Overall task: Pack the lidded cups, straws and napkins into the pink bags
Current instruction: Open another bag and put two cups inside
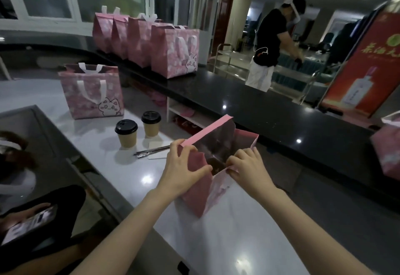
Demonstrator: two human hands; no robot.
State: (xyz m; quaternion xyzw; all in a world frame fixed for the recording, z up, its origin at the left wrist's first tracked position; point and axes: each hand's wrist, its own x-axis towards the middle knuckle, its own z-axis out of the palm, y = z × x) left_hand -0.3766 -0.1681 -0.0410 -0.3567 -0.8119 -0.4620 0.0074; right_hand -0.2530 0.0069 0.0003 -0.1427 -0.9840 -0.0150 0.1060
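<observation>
The left hand (184, 166) and right hand (249, 166) pinch the rim of a pink bag (201, 192) standing on the desk (227, 231) — soft and light, best held at the rim. Two lidded cups (126, 132) wait near the thin straws (151, 151).

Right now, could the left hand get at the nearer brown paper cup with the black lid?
Probably yes, once it lets go: the left hand grips the open pink bag, and only bare white counter lies between it and the cup.
</observation>
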